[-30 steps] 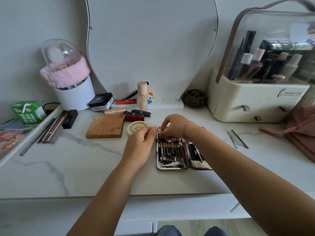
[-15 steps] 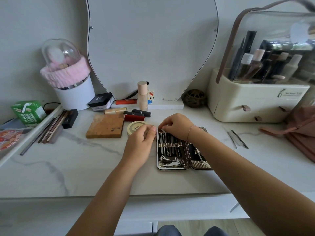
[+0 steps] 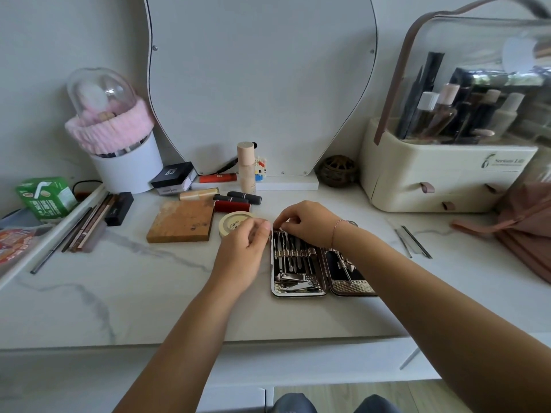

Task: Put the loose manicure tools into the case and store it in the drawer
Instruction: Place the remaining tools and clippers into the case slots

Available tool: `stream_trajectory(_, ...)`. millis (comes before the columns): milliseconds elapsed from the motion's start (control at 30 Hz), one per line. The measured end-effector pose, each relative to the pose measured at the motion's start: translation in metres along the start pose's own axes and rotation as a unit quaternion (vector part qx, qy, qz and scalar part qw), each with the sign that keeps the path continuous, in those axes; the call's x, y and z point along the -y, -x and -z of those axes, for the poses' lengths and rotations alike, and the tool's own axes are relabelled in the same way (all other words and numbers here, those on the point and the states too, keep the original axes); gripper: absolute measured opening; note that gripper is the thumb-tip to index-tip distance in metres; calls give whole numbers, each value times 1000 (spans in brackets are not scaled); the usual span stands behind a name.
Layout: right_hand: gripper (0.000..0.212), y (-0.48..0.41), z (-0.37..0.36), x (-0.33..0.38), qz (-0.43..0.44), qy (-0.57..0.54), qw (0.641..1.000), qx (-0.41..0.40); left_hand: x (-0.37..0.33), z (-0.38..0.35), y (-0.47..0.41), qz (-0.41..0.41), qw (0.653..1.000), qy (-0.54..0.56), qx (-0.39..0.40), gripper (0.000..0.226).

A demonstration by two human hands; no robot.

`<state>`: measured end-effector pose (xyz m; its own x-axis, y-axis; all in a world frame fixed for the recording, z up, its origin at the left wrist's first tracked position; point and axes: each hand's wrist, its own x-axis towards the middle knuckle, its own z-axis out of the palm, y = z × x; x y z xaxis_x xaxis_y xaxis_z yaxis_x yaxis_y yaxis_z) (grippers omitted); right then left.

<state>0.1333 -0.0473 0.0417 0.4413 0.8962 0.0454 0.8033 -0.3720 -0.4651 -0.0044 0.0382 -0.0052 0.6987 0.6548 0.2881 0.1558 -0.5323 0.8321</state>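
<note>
The manicure case [image 3: 298, 289] lies open on the marble desk, in front of me. Its left half holds a row of metal tools [image 3: 293, 253] under a strap, with clippers below them. My right hand [image 3: 307, 223] is at the case's far edge, fingertips pinched on the top end of a slim metal tool. My left hand [image 3: 243, 248] is curled at the case's upper left corner, fingertips against its rim. Two loose thin metal tools [image 3: 413, 241] lie on the desk to the right, apart from the case.
Behind my left hand are a round cream tin [image 3: 231, 223], lipsticks [image 3: 238, 199] and a wooden block [image 3: 182, 222]. A cream organiser with small drawers [image 3: 432, 180] stands at the right, a pink bag [image 3: 524, 228] beside it. Pencils [image 3: 86, 223] lie at the left. White drawer fronts [image 3: 232, 397] show below the desk edge.
My right hand has drawn back from over the tool row to the case's far edge, uncovering the tools. My left hand has barely moved.
</note>
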Motion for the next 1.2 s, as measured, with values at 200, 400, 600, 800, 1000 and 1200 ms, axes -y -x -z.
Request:
stream_trajectory(200,27,1,-2,-2,4,16,1000,7,-2,0,0,-4,1000,-3,2,27)
stream_trajectory(400,31,4,-2,-5,49,112,992,32,-4,0,1,2,1000,3,5,24)
stream_trajectory(600,38,10,-2,-2,103,187,976,31,-7,1,2,-1,1000,-1,9,19)
stream_trajectory(800,40,15,-1,-4,140,181,973,30,-7,2,1,-2,1000,1,10,18)
stream_trajectory(1000,35,16,0,-14,62,-25,998,17,-5,2,2,-4,1000,-9,10,26)
stream_trajectory(1200,32,12,-1,-7,38,-15,999,18,-4,1,1,0,1000,-6,11,28)
